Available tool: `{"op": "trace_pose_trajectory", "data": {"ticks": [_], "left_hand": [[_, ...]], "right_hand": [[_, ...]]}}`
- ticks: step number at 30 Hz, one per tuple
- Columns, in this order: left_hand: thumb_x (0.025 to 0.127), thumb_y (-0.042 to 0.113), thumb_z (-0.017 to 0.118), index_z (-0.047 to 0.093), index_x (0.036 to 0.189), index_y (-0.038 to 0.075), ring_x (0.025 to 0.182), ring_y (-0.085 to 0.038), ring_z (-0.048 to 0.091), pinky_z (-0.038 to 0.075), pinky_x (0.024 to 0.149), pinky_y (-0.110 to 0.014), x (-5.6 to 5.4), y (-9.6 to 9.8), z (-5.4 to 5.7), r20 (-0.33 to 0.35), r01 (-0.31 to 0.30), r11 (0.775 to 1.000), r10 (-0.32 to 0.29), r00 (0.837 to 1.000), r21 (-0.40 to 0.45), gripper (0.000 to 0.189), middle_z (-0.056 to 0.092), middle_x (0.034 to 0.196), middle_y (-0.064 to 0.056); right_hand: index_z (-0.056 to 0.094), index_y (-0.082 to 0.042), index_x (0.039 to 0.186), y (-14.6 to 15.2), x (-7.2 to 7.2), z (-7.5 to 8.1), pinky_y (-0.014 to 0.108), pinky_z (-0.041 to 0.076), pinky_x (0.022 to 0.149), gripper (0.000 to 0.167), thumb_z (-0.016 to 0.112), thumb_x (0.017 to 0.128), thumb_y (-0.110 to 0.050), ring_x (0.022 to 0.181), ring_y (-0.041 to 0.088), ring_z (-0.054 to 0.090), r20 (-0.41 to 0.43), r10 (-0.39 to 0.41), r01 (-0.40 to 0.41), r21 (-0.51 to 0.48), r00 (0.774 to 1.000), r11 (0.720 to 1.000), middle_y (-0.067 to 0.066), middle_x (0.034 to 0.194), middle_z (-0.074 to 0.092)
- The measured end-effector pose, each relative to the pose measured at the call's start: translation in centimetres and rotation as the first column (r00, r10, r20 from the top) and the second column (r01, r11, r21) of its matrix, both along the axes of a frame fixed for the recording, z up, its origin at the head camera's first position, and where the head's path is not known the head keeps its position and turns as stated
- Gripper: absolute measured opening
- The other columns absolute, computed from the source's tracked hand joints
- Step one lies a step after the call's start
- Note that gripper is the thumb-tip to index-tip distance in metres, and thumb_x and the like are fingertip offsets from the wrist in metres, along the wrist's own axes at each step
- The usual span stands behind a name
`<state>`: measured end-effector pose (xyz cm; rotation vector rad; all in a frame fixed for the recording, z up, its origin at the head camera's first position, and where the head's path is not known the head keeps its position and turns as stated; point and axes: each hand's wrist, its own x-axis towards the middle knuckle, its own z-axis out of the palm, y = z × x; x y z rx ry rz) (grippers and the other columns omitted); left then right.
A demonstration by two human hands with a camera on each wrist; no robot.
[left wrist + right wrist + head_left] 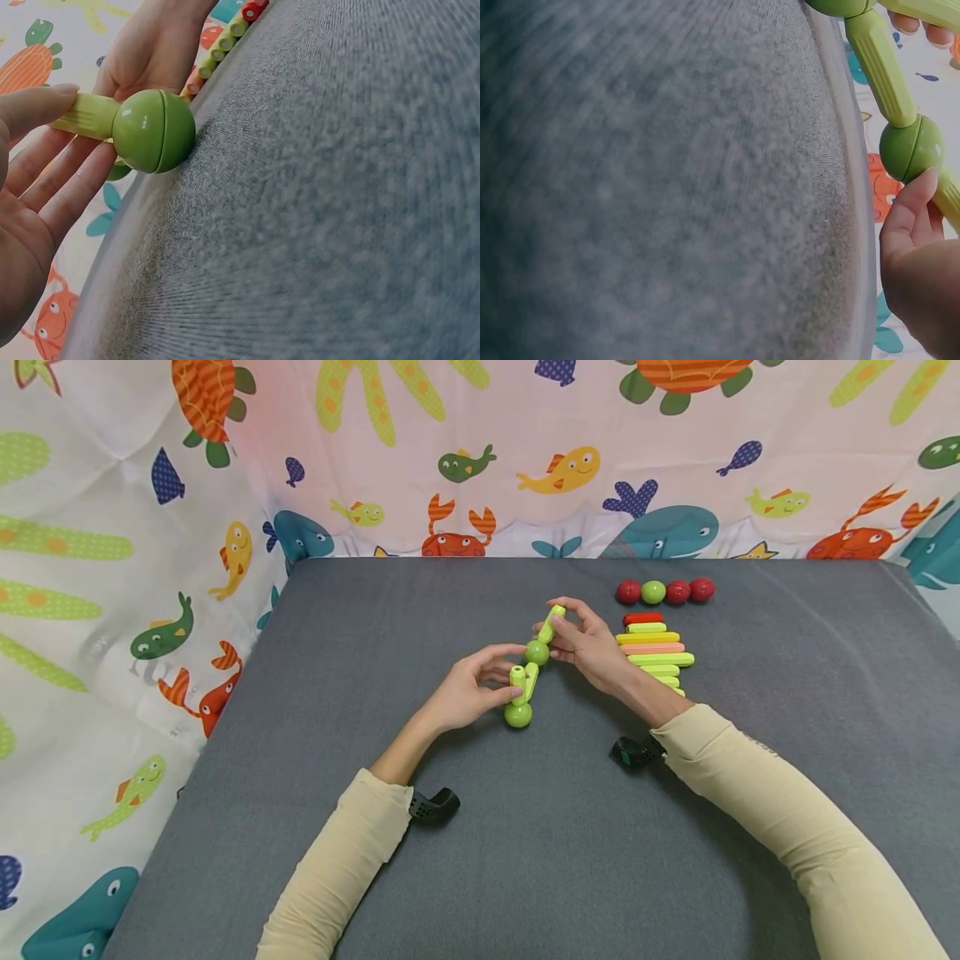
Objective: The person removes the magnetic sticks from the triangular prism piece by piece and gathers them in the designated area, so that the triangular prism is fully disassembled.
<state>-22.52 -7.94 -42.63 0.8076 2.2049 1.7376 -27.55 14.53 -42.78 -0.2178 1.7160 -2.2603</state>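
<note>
Two green balls and several light-green ribbed rods are joined into one chain over the grey table. My left hand (pixel 465 689) pinches a rod (pixel 86 116) that rises from the near ball (pixel 517 715); its thumb lies along the rod in the left wrist view. A second rod (pixel 881 67) links the near ball to the far ball (pixel 913 148). My right hand (pixel 588 647) grips the rod (pixel 551 623) that extends beyond the far ball, its fingertips beside that ball in the right wrist view.
Right of my right hand lies a column of red, yellow, orange and green rods (pixel 660 659), partly behind the forearm. Beyond them, red balls (pixel 628 592) and a green ball (pixel 653 592) stand in a row. A sea-animal curtain (pixel 510 427) hangs along the table's back edge.
</note>
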Motion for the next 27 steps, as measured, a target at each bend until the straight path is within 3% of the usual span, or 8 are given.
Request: {"op": "trace_pose_trajectory", "data": {"ticks": [13, 21, 27], "left_hand": [[0.088, 0.005, 0.068, 0.050, 0.135, 0.005, 0.100, -0.019, 0.061, 0.054, 0.076, -0.032, 0.18, 0.31, -0.21, -0.014, -0.006, 1.000, 0.006, 1.000, -0.007, 0.051, 0.063, 0.112, -0.011], [0.088, 0.004, 0.069, 0.050, 0.135, 0.003, 0.098, -0.018, 0.062, 0.054, 0.074, -0.032, 0.15, 0.31, -0.21, -0.017, -0.002, 1.000, 0.002, 1.000, 0.001, 0.051, 0.063, 0.110, -0.011], [0.087, 0.004, 0.069, 0.051, 0.134, 0.003, 0.097, -0.018, 0.062, 0.054, 0.073, -0.032, 0.14, 0.32, -0.21, -0.023, -0.003, 1.000, 0.003, 1.000, 0.002, 0.050, 0.064, 0.109, -0.011]], "right_hand": [[0.035, -0.009, 0.138, -0.14, -0.13, -0.13, 0.023, 0.053, 0.065, 0.041, 0.047, 0.101, -0.019, 0.084, 0.017, 0.069, -0.058, -0.063, 0.064, 0.008, 0.996, 0.998, 0.019, 0.110, 0.058], [0.037, -0.007, 0.141, -0.01, -0.06, 0.18, 0.026, 0.053, 0.072, 0.049, 0.054, 0.097, -0.020, 0.091, 0.022, 0.065, 0.038, -0.148, 0.149, -0.026, 0.988, 0.988, 0.012, 0.105, 0.064], [0.041, -0.009, 0.141, 0.63, 0.12, 0.71, 0.025, 0.053, 0.069, 0.049, 0.056, 0.096, -0.021, 0.084, 0.018, 0.068, 0.086, -0.188, 0.190, -0.020, 0.978, 0.981, 0.008, 0.096, 0.056]]}}
